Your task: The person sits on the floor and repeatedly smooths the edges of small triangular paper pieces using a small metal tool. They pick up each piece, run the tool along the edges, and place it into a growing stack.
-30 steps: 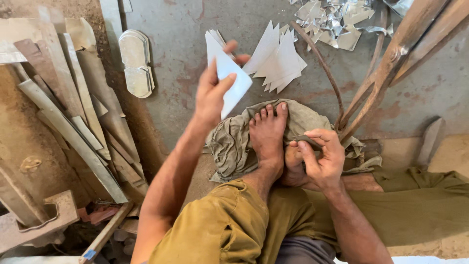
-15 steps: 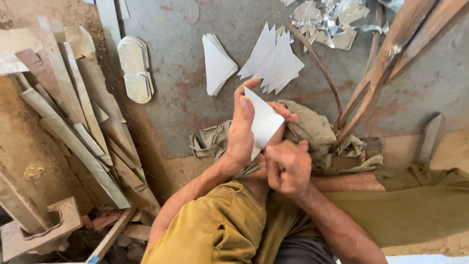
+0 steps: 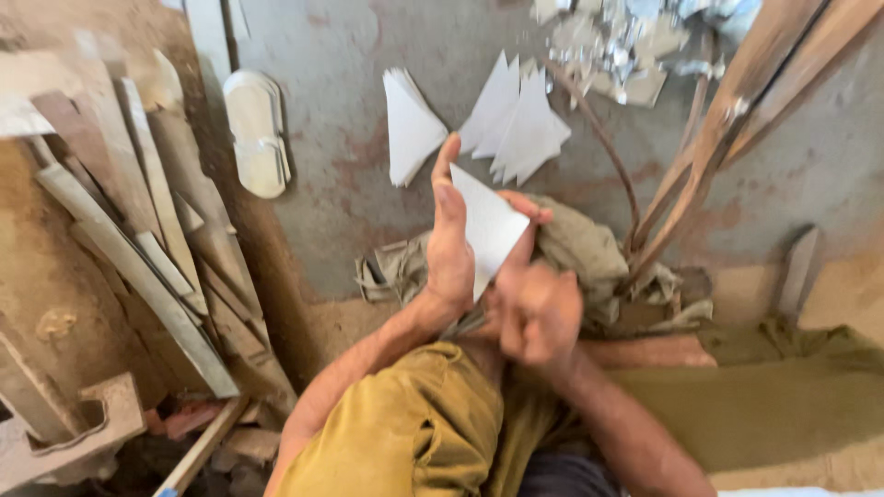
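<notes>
Head view: my left hand [image 3: 451, 241] props a white triangular sheet [image 3: 488, 225] upright, thumb and fingers pinching one edge; my right hand [image 3: 539, 308] grips its lower corner, steadying it above the crumpled cloth [image 3: 589, 253].

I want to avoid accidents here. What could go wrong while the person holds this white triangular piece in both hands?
The white triangular piece has pointed corners near the left hand and right hand, so it might nick a finger. If it slips, it could land on the crumpled cloth or knock the stacked triangles on the floor.
</notes>
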A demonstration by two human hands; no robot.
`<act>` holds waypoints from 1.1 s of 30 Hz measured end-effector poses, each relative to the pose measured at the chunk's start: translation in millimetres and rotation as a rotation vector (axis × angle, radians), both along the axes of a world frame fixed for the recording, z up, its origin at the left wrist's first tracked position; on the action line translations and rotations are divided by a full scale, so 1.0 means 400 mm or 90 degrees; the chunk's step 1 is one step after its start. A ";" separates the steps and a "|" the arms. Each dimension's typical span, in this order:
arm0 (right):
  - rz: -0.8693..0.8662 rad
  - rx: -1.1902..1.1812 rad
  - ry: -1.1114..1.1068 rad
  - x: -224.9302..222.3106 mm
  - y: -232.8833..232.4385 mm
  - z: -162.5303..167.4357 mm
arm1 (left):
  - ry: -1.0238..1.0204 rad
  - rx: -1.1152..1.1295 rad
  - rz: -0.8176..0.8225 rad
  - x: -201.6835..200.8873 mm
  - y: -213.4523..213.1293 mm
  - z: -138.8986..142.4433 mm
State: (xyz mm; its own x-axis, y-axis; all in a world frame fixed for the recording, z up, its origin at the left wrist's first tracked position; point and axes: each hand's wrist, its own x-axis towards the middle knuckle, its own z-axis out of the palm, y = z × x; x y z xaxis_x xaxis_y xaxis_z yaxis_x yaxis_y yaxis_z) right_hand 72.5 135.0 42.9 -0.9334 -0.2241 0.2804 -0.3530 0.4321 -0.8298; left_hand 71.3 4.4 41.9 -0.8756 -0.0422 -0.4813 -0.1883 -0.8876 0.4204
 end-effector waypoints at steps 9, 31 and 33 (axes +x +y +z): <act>-0.008 0.017 -0.023 0.015 0.010 -0.009 | -0.013 -0.056 -0.026 0.009 0.021 0.002; 0.125 -0.207 -0.339 0.126 0.134 0.047 | 0.046 -0.594 -0.631 -0.007 -0.167 0.066; 0.107 -0.204 -0.322 0.111 0.129 0.034 | 0.088 -0.601 -0.567 -0.027 -0.156 0.070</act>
State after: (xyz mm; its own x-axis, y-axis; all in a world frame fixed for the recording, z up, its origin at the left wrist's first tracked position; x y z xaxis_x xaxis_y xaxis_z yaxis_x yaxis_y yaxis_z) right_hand 116.9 186.8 56.7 -0.9273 -0.3579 -0.1094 0.0758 0.1067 -0.9914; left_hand 60.5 -58.1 70.0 -0.8171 0.3043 -0.4896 -0.4609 0.1654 0.8719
